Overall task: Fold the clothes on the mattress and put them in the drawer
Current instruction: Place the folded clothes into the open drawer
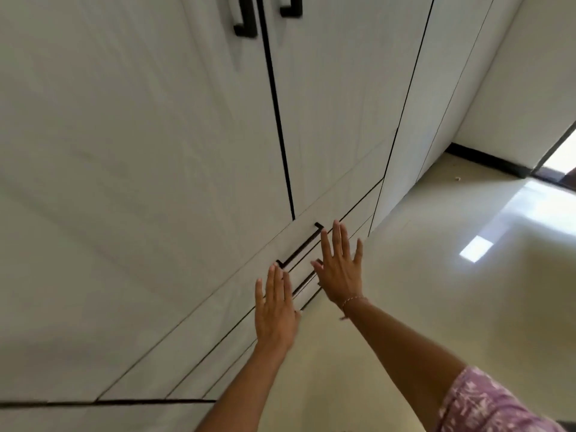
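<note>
A white wardrobe fills the left of the head view, with drawers low down. The upper drawer front (237, 294) carries a thin black bar handle (300, 249) and looks pushed in flush. My left hand (276, 307) is flat, fingers straight, in front of the drawer fronts just below the handle's left end. My right hand (341, 266) is also flat with fingers spread, beside the handle's right part. Neither hand holds anything. No clothes and no mattress are in view.
Two tall wardrobe doors (187, 120) with black handles (246, 17) stand above the drawers. A glossy pale floor (436, 291) spreads to the right, with a bright doorway (561, 160) at the far right. A purple patterned sleeve (486, 403) shows at the bottom right.
</note>
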